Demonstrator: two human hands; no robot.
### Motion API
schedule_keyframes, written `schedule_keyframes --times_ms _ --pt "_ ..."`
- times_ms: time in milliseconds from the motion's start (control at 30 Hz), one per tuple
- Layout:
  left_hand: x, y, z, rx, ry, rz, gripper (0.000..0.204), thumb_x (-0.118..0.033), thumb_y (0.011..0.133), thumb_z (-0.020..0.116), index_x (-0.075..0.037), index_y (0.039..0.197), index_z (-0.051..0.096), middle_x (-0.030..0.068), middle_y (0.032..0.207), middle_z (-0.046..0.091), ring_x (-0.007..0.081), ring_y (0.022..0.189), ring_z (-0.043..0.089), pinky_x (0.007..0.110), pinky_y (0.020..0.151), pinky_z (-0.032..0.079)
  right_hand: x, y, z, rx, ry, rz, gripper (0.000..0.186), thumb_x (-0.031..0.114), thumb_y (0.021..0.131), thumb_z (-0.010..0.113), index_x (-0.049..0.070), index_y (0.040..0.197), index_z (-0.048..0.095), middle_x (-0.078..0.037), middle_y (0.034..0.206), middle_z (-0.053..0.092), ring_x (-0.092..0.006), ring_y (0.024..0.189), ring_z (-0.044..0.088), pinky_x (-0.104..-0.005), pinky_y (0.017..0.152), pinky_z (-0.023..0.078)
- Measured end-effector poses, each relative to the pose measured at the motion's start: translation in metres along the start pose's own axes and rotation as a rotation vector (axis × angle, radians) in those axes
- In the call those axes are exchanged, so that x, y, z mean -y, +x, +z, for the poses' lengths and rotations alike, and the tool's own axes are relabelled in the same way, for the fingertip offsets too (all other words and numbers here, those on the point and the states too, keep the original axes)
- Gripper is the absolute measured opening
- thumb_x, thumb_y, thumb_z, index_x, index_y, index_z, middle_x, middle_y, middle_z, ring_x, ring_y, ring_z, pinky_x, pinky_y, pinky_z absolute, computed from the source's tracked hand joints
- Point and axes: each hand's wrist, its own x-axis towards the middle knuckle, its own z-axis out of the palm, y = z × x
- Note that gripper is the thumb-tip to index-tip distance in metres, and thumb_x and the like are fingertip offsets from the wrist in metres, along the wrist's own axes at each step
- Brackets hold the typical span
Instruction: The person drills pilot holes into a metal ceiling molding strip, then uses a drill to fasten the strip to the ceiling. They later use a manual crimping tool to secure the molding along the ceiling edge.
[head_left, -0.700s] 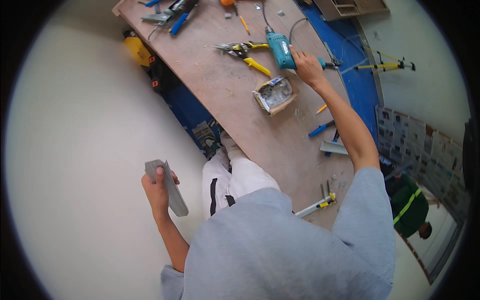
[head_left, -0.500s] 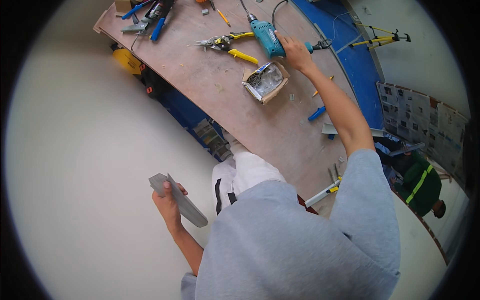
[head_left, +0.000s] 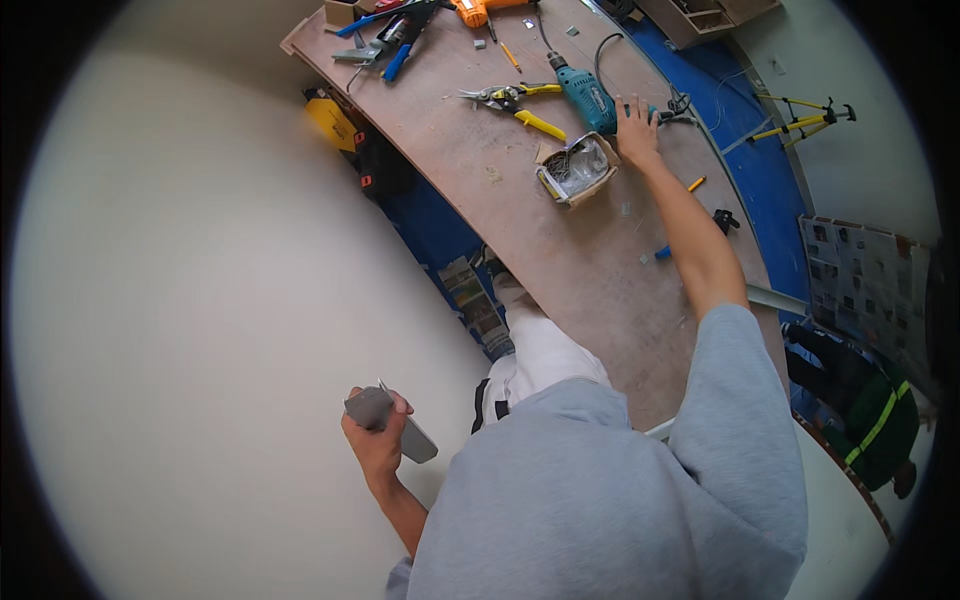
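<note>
My left hand (head_left: 378,425) is closed around a short grey metal channel piece (head_left: 415,432), held low beside my body. My right hand (head_left: 638,130) reaches over the wooden table (head_left: 560,260) to the rear end of a teal corded drill (head_left: 585,95), its fingers slightly apart and touching or just over it. An open cardboard box (head_left: 575,175) of small metal fasteners lies just below that hand. Yellow-handled snips (head_left: 540,125) lie left of the drill.
Blue-handled tools (head_left: 395,60), an orange tool (head_left: 472,12) and pencils (head_left: 510,58) lie on the table. A yellow-black case (head_left: 335,125) sits below its edge. A yellow tripod (head_left: 800,125) stands beyond. A co-worker in dark green (head_left: 875,420) is at the right.
My right fingers have shifted from the drill's body toward its rear and straightened somewhat. My left hand with the grey channel has moved lower and rightward in view as the camera shifted.
</note>
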Motion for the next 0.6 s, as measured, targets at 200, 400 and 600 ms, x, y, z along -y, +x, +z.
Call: schedule_keyframes --times_ms 200,400,600 --pt "0.005 -0.116 -0.006 -0.163 -0.188 0.222 0.037 0.002 0.082 0.073 -0.011 0.095 0.04 0.0118 0.095 0.061 0.021 0.084 0.063 0.04 0.077 0.056 0.017 -0.178 -0.017 -0.401 0.294 0.051 0.072 0.009 0.087 0.063 0.007 0.154 0.038 -0.027 0.156 0.037 -0.0462 0.148 0.028 -0.0573 0.123 0.024" --pt "-0.017 -0.204 -0.033 -0.307 -0.142 0.597 0.045 -0.01 0.078 0.071 -0.01 0.105 0.036 0.0137 0.096 0.057 0.023 0.083 0.061 0.039 0.076 0.054 0.011 -0.406 -0.01 0.55 0.395 0.148 0.125 0.039 0.074 0.089 0.009 0.164 0.008 -0.029 0.167 0.013 -0.0491 0.154 0.012 -0.0607 0.122 0.025" --pt "-0.089 -0.198 -0.049 -0.497 0.035 1.007 0.052 -0.016 0.079 0.071 -0.006 0.12 0.041 0.0161 0.1 0.057 0.0252 0.081 0.057 0.041 0.074 0.052 -0.004 -0.45 0.039 0.549 0.246 0.046 0.135 0.041 0.07 0.091 0.012 0.166 -0.001 -0.026 0.17 -0.003 -0.051 0.154 0.009 -0.0675 0.113 0.036"
